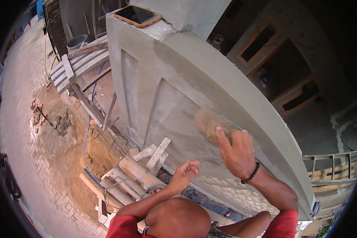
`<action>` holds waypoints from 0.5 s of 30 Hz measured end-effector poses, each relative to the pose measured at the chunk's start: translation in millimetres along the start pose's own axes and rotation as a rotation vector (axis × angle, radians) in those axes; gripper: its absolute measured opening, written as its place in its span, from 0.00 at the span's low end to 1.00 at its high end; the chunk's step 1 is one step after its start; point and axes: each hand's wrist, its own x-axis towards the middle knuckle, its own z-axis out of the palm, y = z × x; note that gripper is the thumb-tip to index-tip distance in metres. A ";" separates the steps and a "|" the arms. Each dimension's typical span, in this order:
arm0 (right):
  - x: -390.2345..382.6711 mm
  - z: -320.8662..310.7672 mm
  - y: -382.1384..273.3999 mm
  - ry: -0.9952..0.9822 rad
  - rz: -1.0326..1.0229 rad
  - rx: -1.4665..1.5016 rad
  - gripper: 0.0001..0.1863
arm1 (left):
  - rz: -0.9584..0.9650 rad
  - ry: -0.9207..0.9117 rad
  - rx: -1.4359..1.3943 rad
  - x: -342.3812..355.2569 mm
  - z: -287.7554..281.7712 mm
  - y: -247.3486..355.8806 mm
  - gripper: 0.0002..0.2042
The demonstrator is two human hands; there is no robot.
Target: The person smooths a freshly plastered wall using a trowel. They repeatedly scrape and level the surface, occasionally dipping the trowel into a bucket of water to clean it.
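Observation:
My right hand [238, 152], with a dark beaded bracelet on its wrist, grips the block handle of a wooden plastering float [204, 118]. The float's board lies against the damp grey plaster of a low wall [170, 115], just below its curved top band. My left hand [185, 173] is in the air in front of the wall, left of and lower than the float. Its fingers are loosely bent and apart, with nothing in them. Recessed panels with raised edges shape the wall face.
A phone in an orange case [138, 16] lies on the pillar top. Bamboo poles [135, 170] and wooden planks [158, 152] stand close by on the left. Beyond are a slatted wooden bench [81, 65], a sand heap [101, 160], a blue hose [86, 146] and a paved road [23, 119].

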 end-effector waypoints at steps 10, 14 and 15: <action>1.4 5.8 3.8 0.048 0.042 -0.043 0.35 | 0.000 -0.025 0.022 0.5 1.8 -3.9 0.15; 6.3 -18.5 13.5 0.206 0.126 -0.064 0.35 | 0.021 -0.005 0.029 -5.3 -4.3 -2.6 0.15; 7.2 -20.3 16.1 0.241 0.163 -0.089 0.35 | 0.016 0.006 0.037 -5.8 -4.2 -1.1 0.15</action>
